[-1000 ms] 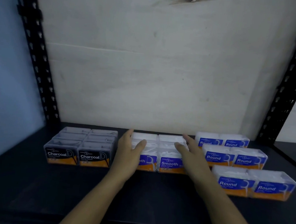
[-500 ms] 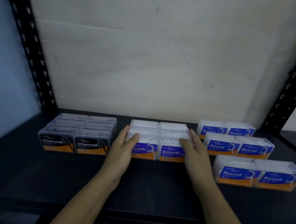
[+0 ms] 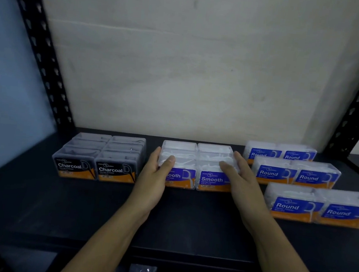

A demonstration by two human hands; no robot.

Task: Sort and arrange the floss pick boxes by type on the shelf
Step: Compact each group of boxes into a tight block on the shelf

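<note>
Two bare forearms reach forward over a dark shelf (image 3: 77, 209). The left hand (image 3: 153, 177) and right hand (image 3: 241, 184) press flat against opposite sides of the Smooth boxes (image 3: 195, 166), fingers loosely curved, thumbs resting on top, squeezing the block rather than lifting it. To its left sits a tidy Charcoal block (image 3: 101, 158); to the right, Round boxes (image 3: 294, 174) lie in three staggered rows reaching back to the wall (image 3: 181, 69). Even pressure from both palms should square the Smooth block without toppling a box.
</note>
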